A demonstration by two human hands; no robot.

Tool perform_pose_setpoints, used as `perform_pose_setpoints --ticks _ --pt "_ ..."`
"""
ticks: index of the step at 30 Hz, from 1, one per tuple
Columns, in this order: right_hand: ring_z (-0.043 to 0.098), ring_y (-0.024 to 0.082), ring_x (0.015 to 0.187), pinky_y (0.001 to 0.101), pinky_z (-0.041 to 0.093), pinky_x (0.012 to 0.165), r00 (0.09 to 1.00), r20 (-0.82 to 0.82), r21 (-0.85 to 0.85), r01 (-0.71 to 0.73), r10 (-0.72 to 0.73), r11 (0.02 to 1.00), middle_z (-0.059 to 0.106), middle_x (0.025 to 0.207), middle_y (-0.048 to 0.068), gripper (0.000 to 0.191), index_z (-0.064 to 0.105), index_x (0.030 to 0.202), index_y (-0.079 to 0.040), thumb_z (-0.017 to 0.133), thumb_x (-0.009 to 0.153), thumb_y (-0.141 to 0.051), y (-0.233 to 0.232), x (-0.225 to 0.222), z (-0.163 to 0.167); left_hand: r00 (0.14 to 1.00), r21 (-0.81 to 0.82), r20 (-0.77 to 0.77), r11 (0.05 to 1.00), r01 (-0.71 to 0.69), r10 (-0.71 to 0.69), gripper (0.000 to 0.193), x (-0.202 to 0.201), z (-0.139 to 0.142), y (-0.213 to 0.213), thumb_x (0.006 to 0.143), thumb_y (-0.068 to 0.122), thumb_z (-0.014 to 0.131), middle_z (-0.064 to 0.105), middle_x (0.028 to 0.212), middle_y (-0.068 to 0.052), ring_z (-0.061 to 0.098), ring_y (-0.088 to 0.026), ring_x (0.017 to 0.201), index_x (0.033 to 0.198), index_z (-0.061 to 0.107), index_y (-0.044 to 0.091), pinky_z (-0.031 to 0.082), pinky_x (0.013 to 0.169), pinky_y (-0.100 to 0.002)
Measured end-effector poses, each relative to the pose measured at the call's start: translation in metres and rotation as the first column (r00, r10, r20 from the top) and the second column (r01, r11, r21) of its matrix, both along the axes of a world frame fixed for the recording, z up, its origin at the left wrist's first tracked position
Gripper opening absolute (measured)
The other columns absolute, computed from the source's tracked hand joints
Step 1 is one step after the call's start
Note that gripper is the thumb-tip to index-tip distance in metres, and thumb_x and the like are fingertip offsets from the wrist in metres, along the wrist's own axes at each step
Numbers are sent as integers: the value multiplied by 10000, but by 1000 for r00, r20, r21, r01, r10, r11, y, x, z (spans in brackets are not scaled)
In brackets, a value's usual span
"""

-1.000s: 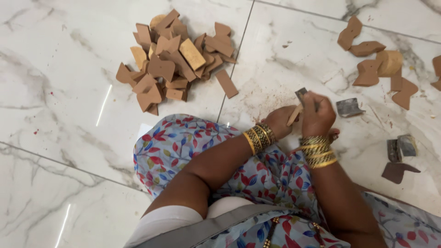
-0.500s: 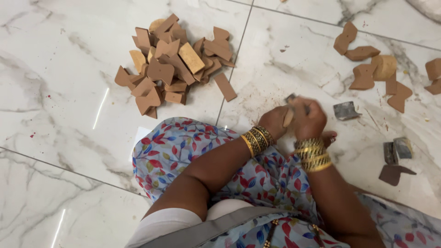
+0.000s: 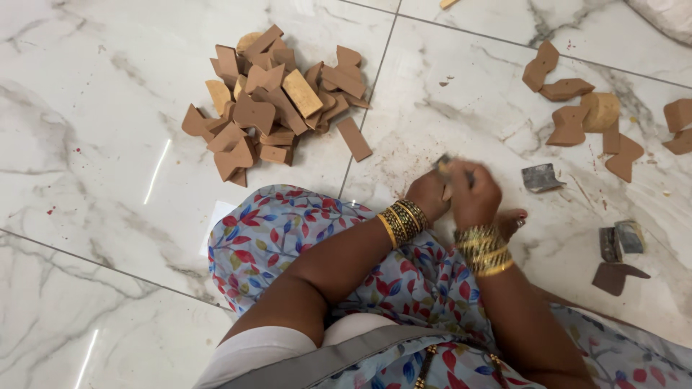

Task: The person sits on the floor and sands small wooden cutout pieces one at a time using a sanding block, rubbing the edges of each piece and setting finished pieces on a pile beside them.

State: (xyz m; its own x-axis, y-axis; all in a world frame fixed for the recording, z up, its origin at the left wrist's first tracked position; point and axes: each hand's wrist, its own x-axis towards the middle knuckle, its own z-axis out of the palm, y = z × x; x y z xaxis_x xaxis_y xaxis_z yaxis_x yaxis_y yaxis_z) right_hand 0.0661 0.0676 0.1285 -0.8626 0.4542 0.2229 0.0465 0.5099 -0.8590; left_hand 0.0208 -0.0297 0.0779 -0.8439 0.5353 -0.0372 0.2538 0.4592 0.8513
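Setting: a domestic interior used as an informal craft workspace. Indicators: polished white marble-pattern floor tiles (image 3: pixel 108 144) with grout lines; a heap of cut brown wooden pieces (image 3: pixel 277 101) at upper left; further loose pieces (image 3: pixel 577 119) at upper right, laid directly on the floor.

- heap of brown wooden cut-outs (image 3: pixel 277 101) on the marble floor (image 3: pixel 94 144)
- smaller scatter of brown pieces (image 3: pixel 577 108)
- grey folded scrap (image 3: pixel 542 177)
- dark brown cut-out (image 3: pixel 616 276)

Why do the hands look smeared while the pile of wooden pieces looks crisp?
In the head view, motion blur smears the left hand, the right hand and the small piece between them; the pile of wooden pieces is sharp. White streaks of glare cross the glossy marble floor.
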Motion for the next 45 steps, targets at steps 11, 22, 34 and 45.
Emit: perform_pose_setpoints --ticks 11,22,34,45 --pt "715 166 859 303 579 770 996 80 -132 56 -46 990 772 970 125 197 739 1056 27 725 1001 -162 13 0 3 995 15 83 999 47 -48 205 5 -10 8 848 175 644 720 959 -166 723 -327 918 1022 685 74 582 839 -428" --pt "691 131 879 268 568 806 999 -30 -195 8 -14 981 762 998 100 204 735 1069 26 726 987 -161 16 9 -5 997 103 69 994 30 -38 238 9 -11 4 876 174 656 727 1007 -146 719 -320 954 1099 654 90 582 842 -415" --pt "725 167 903 284 583 810 998 -16 -55 59 -60 997 770 1020 126 233 736 1073 23 730 991 -195 20 18 -10 996 58 57 996 68 -71 375 12 4 1 848 198 697 707 1079 -159 710 -324 992 1202 632 94 565 885 -419" --pt "727 184 964 308 587 863 986 -145 -60 74 -82 995 762 1077 133 232 723 1110 4 738 1028 -213 20 19 6 987 145 63 980 138 -148 369 15 0 3 806 187 704 712 1001 -182 717 -325 947 1143 632 54 568 853 -424"
